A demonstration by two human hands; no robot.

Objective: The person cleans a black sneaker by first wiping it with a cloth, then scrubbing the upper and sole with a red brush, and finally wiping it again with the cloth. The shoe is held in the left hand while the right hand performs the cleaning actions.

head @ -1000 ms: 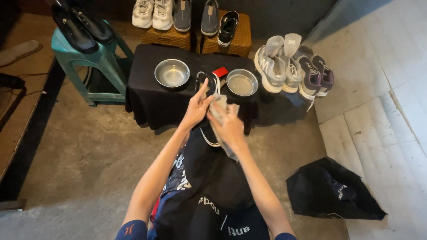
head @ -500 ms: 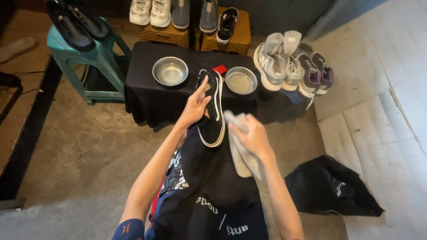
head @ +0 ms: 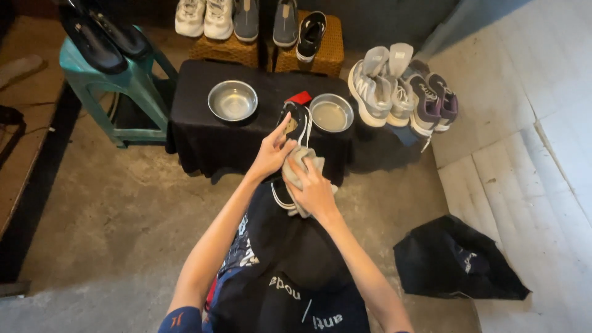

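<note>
Wiping black shoe [head: 295,132], gripped in left hand [head: 271,154], with grey cloth [head: 301,166] clutched in right hand [head: 314,188]; cleaning seemingly midway, not finished.

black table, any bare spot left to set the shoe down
On the black table, the left end beside the left steel bowl is bare, as is the front strip below it. The middle is crowded: the left hand holds the black shoe, the right hand presses a grey cloth, and the second bowl sits close by.
</note>
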